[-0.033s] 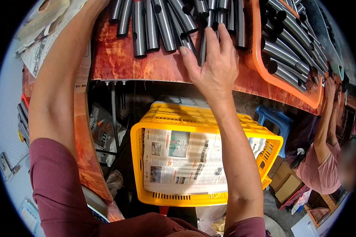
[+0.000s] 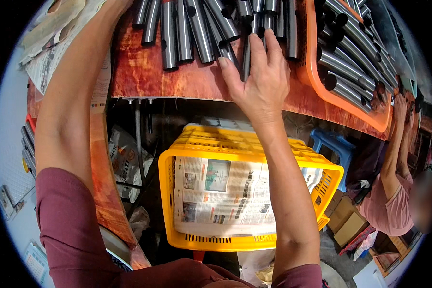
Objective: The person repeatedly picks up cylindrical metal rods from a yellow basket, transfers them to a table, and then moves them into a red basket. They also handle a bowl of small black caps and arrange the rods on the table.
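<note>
My right hand point(image 2: 259, 81) lies flat, fingers spread, over a thin dark tube point(image 2: 246, 60) on the bench point(image 2: 144, 77), thumb and forefinger on either side of it; I cannot tell whether it is truly gripped. The tube's long axis runs near to far, its open end toward me. My left hand reaches past the top edge of the view, so I cannot tell its state. To the left, more steel tubes point(image 2: 170, 33) lie side by side, also pointing near to far. To the right, an orange tray point(image 2: 312, 72) holds slanted tubes. Below the bench stands a yellow crate point(image 2: 168, 192) lined with newspaper point(image 2: 225, 197). A co-worker's arm point(image 2: 393, 149) is at far right.
</note>
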Action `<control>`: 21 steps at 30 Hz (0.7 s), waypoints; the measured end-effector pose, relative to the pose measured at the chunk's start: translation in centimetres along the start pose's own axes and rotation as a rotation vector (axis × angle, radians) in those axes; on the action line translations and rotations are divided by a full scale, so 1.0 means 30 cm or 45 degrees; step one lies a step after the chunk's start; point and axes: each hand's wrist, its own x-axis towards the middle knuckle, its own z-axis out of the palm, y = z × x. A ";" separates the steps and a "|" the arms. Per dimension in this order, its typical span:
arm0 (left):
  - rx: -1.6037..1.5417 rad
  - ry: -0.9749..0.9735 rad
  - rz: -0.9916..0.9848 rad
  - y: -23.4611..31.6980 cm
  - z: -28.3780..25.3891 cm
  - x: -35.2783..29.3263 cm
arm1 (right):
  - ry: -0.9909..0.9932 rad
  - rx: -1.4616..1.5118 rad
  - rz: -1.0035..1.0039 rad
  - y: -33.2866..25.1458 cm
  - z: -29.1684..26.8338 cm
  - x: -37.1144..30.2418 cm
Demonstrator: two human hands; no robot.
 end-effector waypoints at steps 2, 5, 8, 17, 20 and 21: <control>-0.007 -0.001 -0.005 0.005 0.002 0.006 | 0.000 0.004 0.004 0.002 0.001 0.003; -0.020 -0.006 -0.011 0.013 0.006 0.014 | 0.001 0.014 0.010 0.000 0.004 0.007; -0.040 0.001 -0.020 0.019 0.010 0.018 | -0.016 0.014 0.027 -0.007 0.003 0.008; -0.146 -0.104 -0.132 0.016 0.018 0.043 | -0.003 0.008 0.018 0.005 0.007 0.012; 0.017 0.009 0.113 -0.063 0.000 0.082 | -0.014 0.024 0.031 0.002 0.003 0.016; 0.124 0.031 0.151 -0.121 -0.035 0.123 | -0.014 0.034 0.030 -0.002 0.004 0.018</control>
